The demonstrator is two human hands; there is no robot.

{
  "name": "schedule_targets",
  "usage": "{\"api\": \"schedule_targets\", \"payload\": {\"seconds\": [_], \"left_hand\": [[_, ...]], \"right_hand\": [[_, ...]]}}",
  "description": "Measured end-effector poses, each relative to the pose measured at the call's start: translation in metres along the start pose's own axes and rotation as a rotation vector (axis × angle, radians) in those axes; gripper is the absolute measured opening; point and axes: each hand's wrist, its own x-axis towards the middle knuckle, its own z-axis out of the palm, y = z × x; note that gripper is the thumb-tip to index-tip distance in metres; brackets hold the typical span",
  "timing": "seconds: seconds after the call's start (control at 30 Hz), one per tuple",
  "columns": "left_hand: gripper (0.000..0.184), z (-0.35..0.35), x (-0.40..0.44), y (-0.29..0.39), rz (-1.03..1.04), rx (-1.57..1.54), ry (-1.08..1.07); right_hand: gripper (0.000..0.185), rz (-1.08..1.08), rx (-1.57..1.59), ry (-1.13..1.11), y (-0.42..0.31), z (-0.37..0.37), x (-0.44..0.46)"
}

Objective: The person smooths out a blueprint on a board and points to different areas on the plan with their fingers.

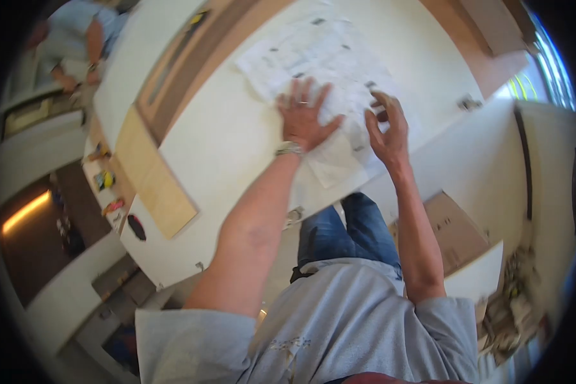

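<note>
A large, creased white sheet of paper (326, 48) with several small dark marks lies on the white panel (217, 128) in front of me. My left hand (306, 121) is flat on the sheet's left part, fingers spread, a ring on one finger and a watch at the wrist. To its right, my right hand (389, 131) is over the sheet with its fingers bent and the thumb apart from them. Nothing shows between those fingers. I cannot tell whether that hand touches the paper.
A pale wooden board (153, 176) and a dark oval object (136, 227) lie at the left. Beyond the panel, a long dark tool with a yellow end (195, 22) rests on brown boards. Another person (83, 38) works at upper left. Cardboard (451, 230) stands to my right.
</note>
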Motion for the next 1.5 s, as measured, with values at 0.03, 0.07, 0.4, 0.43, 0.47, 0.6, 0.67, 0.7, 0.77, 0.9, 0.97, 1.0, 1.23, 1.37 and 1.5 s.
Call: {"api": "schedule_targets", "payload": {"seconds": [0.03, 0.07, 0.4, 0.43, 0.47, 0.6, 0.67, 0.7, 0.77, 0.9, 0.97, 1.0, 1.23, 1.37, 1.5], "left_hand": [[0.093, 0.004, 0.001, -0.004, -0.008, -0.002, 0.014], [0.094, 0.006, 0.001, -0.005, -0.011, -0.031, 0.023], [0.091, 0.01, 0.002, -0.007, -0.003, 0.04, -0.054], [0.091, 0.008, 0.0, -0.004, -0.007, 0.065, -0.046], [0.091, 0.009, -0.002, -0.002, -0.018, 0.053, -0.068], [0.092, 0.011, 0.004, -0.007, -0.002, 0.113, -0.019], [0.092, 0.012, -0.003, -0.004, 0.009, 0.115, -0.013], [0.091, 0.014, -0.004, -0.004, 0.007, 0.089, -0.01], [0.089, 0.014, 0.0, -0.005, -0.001, 0.075, 0.0], [0.089, 0.015, 0.002, -0.005, -0.02, 0.05, -0.045], [0.09, 0.015, 0.002, 0.002, -0.021, 0.046, -0.032], [0.09, 0.011, 0.001, -0.002, -0.017, 0.057, -0.019], [0.087, 0.016, -0.001, -0.008, 0.041, 0.141, 0.033], [0.088, 0.012, 0.0, -0.005, 0.008, 0.06, 0.009], [0.087, 0.011, 0.001, -0.005, 0.018, 0.06, 0.02]], "right_hand": [[0.043, -0.035, 0.054, -0.021, -0.012, 0.009, -0.003], [0.041, 0.098, 0.043, -0.142, -0.023, 0.011, -0.005], [0.032, -0.039, -0.207, -1.12, -0.249, -0.062, 0.055], [0.03, -0.075, -0.246, -1.185, -0.268, -0.069, 0.061], [0.03, -0.117, -0.267, -1.199, -0.281, -0.075, 0.063], [0.03, -0.268, -0.341, -1.176, -0.301, -0.092, 0.054], [0.03, -0.311, -0.378, -1.15, -0.3, -0.091, 0.049], [0.03, -0.328, -0.391, -1.136, -0.299, -0.088, 0.049], [0.03, -0.351, -0.413, -1.117, -0.297, -0.083, 0.046], [0.03, -0.378, -0.45, -1.103, -0.293, -0.077, 0.043], [0.03, -0.375, -0.457, -1.106, -0.295, -0.08, 0.043], [0.03, -0.364, -0.452, -1.107, -0.297, -0.082, 0.042], [0.031, -0.31, -0.49, -1.13, -0.306, -0.097, 0.04], [0.031, -0.28, -0.51, -1.118, -0.306, -0.105, 0.037], [0.031, -0.286, -0.503, -1.109, -0.305, -0.095, 0.036]]}}
